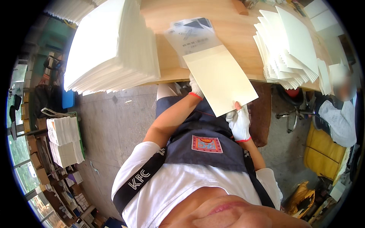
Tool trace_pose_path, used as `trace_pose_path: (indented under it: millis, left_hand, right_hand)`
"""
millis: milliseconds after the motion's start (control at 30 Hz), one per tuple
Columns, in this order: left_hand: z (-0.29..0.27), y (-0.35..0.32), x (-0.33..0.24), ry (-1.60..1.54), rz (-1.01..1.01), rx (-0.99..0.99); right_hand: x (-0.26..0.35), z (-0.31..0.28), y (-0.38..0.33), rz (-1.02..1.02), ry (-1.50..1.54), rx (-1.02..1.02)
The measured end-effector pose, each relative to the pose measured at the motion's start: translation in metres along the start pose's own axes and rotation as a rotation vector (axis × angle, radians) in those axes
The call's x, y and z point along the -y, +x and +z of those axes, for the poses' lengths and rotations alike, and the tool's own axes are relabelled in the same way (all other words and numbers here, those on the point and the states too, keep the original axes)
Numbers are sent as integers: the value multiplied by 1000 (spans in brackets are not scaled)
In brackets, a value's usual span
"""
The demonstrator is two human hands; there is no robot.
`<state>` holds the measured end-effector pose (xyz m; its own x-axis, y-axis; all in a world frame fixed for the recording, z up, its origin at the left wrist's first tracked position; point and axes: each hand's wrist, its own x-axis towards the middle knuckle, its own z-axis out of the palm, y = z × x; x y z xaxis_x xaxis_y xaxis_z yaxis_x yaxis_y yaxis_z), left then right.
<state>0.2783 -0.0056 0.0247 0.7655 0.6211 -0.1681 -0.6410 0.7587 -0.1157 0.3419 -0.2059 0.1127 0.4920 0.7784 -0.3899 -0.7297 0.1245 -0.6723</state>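
Note:
A cream paper pad (224,81) slants from the table's front edge toward my body. Its far end meets a translucent plastic sleeve (192,38) printed with a dark pencil drawing; a faint band at that end looks covered by the sleeve. My right hand (239,123), in a white glove with a bare thumb tip, grips the pad's near edge, thumb on top and fingers below. My left hand (195,88), gloved too, is at the pad's left side near the table edge, its fingers hidden beneath. More sleeves lie under the printed one.
A tall stack of white paper pads (110,49) stands left on the wooden table (232,34). Fanned white pads (287,49) stand at the right. Another person's grey sleeve (338,117) shows far right, near a wheeled stool (291,98). Bundled paper (64,140) sits lower left.

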Motion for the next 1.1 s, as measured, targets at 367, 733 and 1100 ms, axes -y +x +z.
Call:
trace_pose_path:
  millis: [367,733,1100]
  left_hand:
    - [-59,-57,39,916,135,-667]
    - [-38,-90,-33,862,116,-493]
    - [-42,-107,-68,1179,-32,-492]
  right_hand:
    - [-80,-8,97,285,268,-119]
    - [-51,-4,99,313,-557,291]
    - [-73,37,116,-598,-1684,719]
